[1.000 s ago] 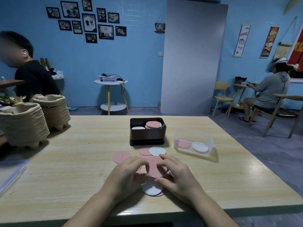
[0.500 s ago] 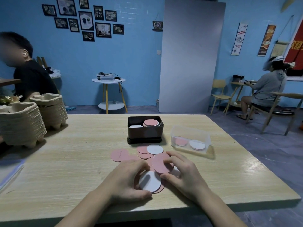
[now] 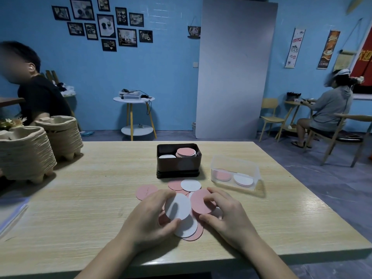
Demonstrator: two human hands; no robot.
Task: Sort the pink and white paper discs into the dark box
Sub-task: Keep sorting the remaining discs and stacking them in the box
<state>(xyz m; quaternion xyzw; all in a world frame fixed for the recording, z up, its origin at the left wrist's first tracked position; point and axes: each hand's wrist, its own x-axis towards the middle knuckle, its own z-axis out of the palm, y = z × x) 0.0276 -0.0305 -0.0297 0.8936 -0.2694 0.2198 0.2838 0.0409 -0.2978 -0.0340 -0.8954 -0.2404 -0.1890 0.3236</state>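
Observation:
A pile of pink and white paper discs lies on the wooden table in front of the dark box. Inside the box a white stack sits on the left and a pink stack on the right. My left hand pinches a white disc, tilted up off the pile. My right hand pinches a pink disc between thumb and fingers. More loose discs, such as a white one and a pink one, lie nearer the box.
A clear plastic tub holding a pink and a white stack stands right of the dark box. Two stacks of pulp cup trays occupy the table's left. One person sits at far left, another at a table far right.
My left hand has lifted the white disc up off the pile. The pink disc in my right hand has risen with it.

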